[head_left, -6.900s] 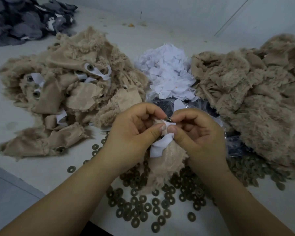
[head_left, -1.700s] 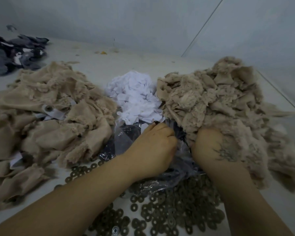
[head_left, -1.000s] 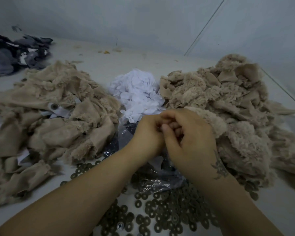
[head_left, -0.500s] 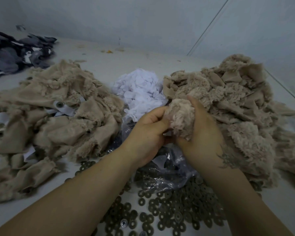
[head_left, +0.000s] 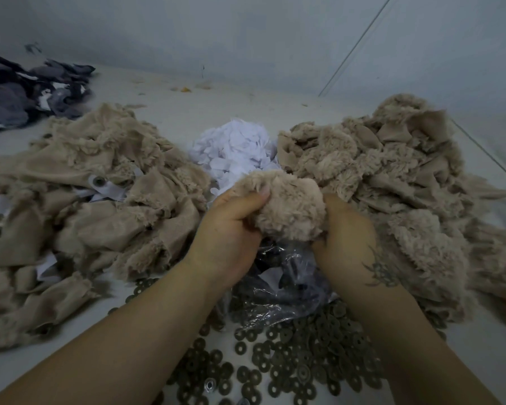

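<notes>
Fur piece [head_left: 289,209]: I log it held over mid-tabletop [head_left: 216,106], above the plastic bag [head_left: 284,282]. Left hand [head_left: 228,229]: curled, thumb pinching its left side. Right hand [head_left: 342,238]: curled round its right side. Washers [head_left: 289,361]: strewn along the near edge. White scraps [head_left: 234,147]: behind.
</notes>
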### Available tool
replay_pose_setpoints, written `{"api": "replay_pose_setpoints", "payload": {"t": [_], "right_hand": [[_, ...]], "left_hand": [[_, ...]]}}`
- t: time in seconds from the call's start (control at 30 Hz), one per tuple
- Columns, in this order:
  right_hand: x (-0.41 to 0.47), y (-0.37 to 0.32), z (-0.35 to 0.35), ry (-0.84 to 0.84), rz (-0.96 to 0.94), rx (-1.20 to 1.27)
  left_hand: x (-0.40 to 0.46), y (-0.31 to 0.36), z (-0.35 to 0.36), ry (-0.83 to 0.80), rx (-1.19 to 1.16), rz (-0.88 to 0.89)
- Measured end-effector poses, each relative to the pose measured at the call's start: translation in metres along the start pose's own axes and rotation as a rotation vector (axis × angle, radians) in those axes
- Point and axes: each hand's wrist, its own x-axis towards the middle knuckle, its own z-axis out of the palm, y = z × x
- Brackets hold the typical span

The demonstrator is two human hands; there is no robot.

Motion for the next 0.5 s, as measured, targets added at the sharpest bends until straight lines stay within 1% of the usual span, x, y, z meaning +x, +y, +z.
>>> {"api": "replay_pose_setpoints", "payload": {"t": [0.1,0.23,0.37,0.43,0.47,0.5], "right_hand": [[0.002,0.0,-0.002,-0.066,0.096,-0.084],[0.011,0.0,-0.011,-0.193,0.202,-0.154],[0.017,-0.002,-0.021,-0.233,0.219,-0.182],[0.016,-0.003,-0.02,-0.292,0.218,-0.226],[0.014,-0.004,-0.018,-0.276,0.213,-0.239],[0.011,-0.004,-0.017,-0.224,0.199,-0.244]], "left_hand": [[-0.001,0.001,-0.007,0.109,0.022,0.048],[-0.001,-0.001,-0.017,0.282,0.012,0.043],[-0.004,0.004,-0.019,0.328,0.003,0.021],[-0.005,0.007,-0.02,0.333,-0.002,0.009],[-0.006,0.008,-0.02,0.338,0.002,0.002],[-0.007,0.01,-0.021,0.343,0.004,-0.006]]}}
